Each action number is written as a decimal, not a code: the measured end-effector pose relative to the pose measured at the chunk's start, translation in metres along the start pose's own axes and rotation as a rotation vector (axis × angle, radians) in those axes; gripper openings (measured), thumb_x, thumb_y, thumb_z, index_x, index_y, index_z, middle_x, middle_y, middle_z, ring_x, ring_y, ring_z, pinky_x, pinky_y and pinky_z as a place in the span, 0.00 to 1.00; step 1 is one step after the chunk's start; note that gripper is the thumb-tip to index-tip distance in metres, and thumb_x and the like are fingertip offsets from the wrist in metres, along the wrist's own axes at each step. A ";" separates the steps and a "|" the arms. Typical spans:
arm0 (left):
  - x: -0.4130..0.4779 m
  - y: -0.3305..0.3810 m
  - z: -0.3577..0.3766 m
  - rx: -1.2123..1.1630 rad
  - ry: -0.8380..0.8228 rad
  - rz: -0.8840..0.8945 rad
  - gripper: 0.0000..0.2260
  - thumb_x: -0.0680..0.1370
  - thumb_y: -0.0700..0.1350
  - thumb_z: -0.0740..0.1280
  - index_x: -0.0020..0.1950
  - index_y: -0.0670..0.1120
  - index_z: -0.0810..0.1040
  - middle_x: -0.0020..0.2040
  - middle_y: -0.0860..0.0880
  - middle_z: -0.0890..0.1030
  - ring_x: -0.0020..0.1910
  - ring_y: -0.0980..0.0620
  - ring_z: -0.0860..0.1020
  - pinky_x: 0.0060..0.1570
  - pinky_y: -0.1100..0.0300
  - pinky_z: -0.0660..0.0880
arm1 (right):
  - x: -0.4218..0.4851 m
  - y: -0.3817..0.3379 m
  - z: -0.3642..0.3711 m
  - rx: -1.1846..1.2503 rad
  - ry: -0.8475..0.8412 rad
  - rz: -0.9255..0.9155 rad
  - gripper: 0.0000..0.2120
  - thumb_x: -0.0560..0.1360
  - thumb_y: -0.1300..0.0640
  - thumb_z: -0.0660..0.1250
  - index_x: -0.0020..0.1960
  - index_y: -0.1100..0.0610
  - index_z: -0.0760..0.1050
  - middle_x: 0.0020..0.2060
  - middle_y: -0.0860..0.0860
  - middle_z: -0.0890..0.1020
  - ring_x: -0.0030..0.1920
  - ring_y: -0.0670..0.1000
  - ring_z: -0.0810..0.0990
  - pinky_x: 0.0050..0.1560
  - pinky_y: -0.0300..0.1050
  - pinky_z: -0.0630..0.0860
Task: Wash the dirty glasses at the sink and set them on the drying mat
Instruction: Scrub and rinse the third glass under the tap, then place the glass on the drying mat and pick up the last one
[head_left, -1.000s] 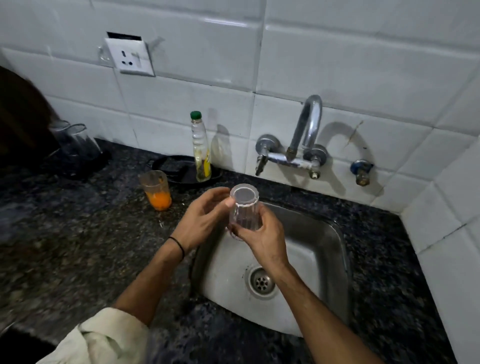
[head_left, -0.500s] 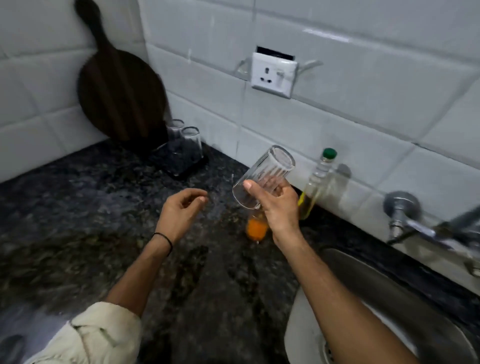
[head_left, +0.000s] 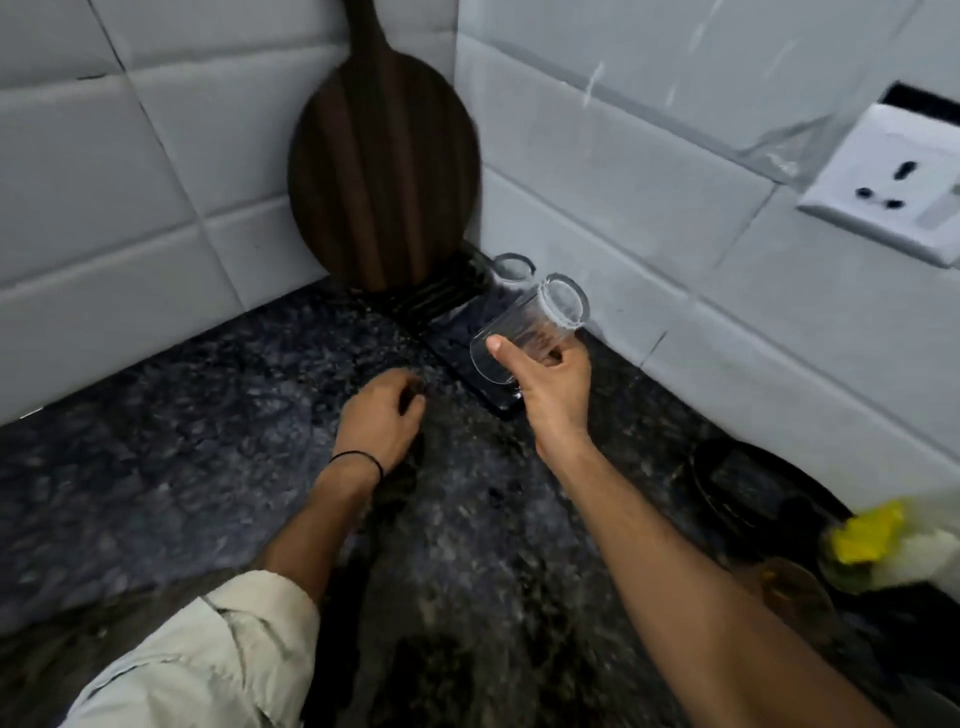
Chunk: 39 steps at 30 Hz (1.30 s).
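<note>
Head view, past frame, blurry from motion. Right hand (head_left: 553, 395) gripped a clear glass (head_left: 530, 332), thumb across its near side, fingers wrapped round the far side. Glass was tilted, one end up toward the far-right wall, the other end low by the thumb. It was in the air over the near end of the black ribbed drying mat (head_left: 434, 301), not set down.

Left hand (head_left: 382, 415) was low over the dark speckled counter (head_left: 182, 415), just left of the mat's near corner, fingers loosely curled, nothing in them. Couldn't tell if it touched the counter. Black band (head_left: 358, 460) on that wrist, pale rolled sleeve (head_left: 208, 660) lower down.

Second glass (head_left: 511, 270) stood on the mat's far right part, close to the wall, just beyond the held one. Round dark wooden board (head_left: 384, 171) leaned upright in the tiled corner at the mat's far end. White wall socket (head_left: 893, 192) far right. Dark round tray (head_left: 748, 488) on the counter at right; a blurred yellow thing (head_left: 867, 530) at the right edge, too smeared to identify.
</note>
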<state>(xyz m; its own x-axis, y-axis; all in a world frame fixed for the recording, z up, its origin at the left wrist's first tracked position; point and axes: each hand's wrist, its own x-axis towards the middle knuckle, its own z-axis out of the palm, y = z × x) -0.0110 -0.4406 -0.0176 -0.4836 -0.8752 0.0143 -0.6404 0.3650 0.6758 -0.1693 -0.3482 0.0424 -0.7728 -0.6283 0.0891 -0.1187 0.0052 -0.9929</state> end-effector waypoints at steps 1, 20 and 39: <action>0.011 -0.008 0.001 0.088 -0.026 0.019 0.15 0.80 0.48 0.64 0.66 0.47 0.75 0.68 0.47 0.76 0.66 0.45 0.74 0.63 0.51 0.71 | 0.011 0.008 0.013 -0.028 0.017 -0.004 0.11 0.66 0.57 0.81 0.45 0.56 0.82 0.40 0.51 0.86 0.42 0.49 0.86 0.46 0.48 0.83; 0.033 -0.035 0.025 0.347 -0.261 -0.091 0.29 0.82 0.62 0.50 0.81 0.57 0.44 0.81 0.57 0.41 0.80 0.52 0.41 0.75 0.43 0.39 | 0.055 0.061 0.082 -0.583 0.021 -0.108 0.31 0.69 0.40 0.76 0.63 0.59 0.74 0.53 0.50 0.72 0.50 0.49 0.76 0.54 0.54 0.77; 0.008 0.003 0.012 0.109 -0.096 0.077 0.20 0.80 0.48 0.64 0.72 0.49 0.72 0.74 0.49 0.71 0.73 0.47 0.67 0.73 0.47 0.62 | -0.011 0.028 0.007 -0.506 -0.109 -0.179 0.13 0.78 0.57 0.70 0.62 0.58 0.75 0.54 0.50 0.78 0.54 0.46 0.78 0.57 0.45 0.77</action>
<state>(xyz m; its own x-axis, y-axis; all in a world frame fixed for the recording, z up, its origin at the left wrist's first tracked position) -0.0239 -0.4428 -0.0245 -0.5852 -0.8108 -0.0115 -0.6577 0.4664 0.5916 -0.1597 -0.3460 0.0136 -0.6474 -0.7304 0.2176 -0.5480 0.2476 -0.7990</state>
